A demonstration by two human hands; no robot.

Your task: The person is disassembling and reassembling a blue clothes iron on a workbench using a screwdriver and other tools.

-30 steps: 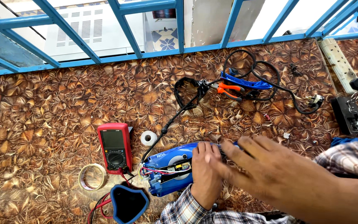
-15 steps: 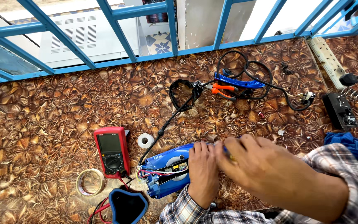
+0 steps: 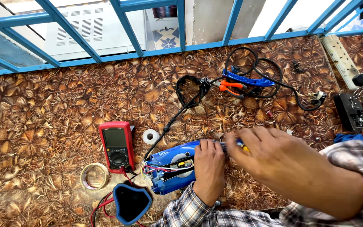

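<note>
So the opened-up blue appliance housing [image 3: 171, 170] sits near the front edge of the worktop [image 3: 43, 101], wires and a small board showing at its left end. The left hand [image 3: 209, 168] lies flat over the right part of the housing, fingers curled down on it, pinning it in place. The right hand [image 3: 274, 157] is closed in a pinch around a thin screwdriver [image 3: 241, 145] with a yellow-and-blue handle, shaft pointing left across the top of the housing. I can't see the tip, the left fingers cover it.

If you're doing this kind of thing, I'd say: keep that left palm pressing straight down so the shell doesn't skate on the glossy top, keep the driver in line with the screw, and don't let the shaft wander toward the loose red and white wires.

Just left of the housing: a red multimeter [image 3: 116, 146], a small white tape roll [image 3: 151, 136], a clear tape ring [image 3: 94, 175] and the blue cover [image 3: 131, 202] at the front edge. Orange pliers [image 3: 232, 87] and a coiled black cord [image 3: 269, 71] lie toward the back edge.
</note>
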